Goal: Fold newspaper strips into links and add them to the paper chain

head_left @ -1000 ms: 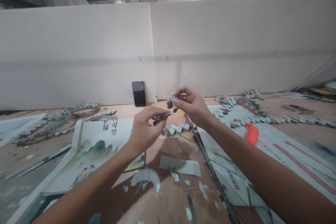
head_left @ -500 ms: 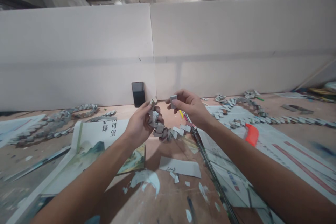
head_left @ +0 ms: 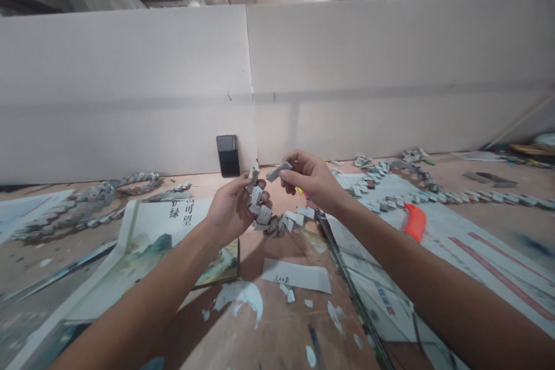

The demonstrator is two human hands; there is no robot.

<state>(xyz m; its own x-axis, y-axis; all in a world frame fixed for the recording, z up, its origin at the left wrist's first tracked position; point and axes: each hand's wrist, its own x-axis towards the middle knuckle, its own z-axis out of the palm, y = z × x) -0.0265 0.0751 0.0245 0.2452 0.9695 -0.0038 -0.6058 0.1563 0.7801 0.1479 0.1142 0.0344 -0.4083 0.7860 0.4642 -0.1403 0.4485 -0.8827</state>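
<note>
My left hand (head_left: 232, 208) is closed around one end of a chain of folded paper links (head_left: 262, 214), grey and white like newsprint. The chain hangs out of the grip and curves right across the table. A small folded paper strip (head_left: 278, 171) is pinched between thumb and fingers of my right hand (head_left: 312, 179), tilted and pointing toward the left hand. A narrow gap separates that strip from the chain's upper end.
A dark phone (head_left: 228, 156) leans upright on the white partition (head_left: 130, 69). More paper chains lie left (head_left: 91, 202) and right (head_left: 407, 201). Around them are a printed book (head_left: 147, 231), an orange-red object (head_left: 415, 222), a labelled paper slip (head_left: 297, 275) and paper scraps.
The strip in my right hand has turned from upright to slanted, its long side now showing, and shifted slightly left. My left hand keeps hold of the chain, nearly still.
</note>
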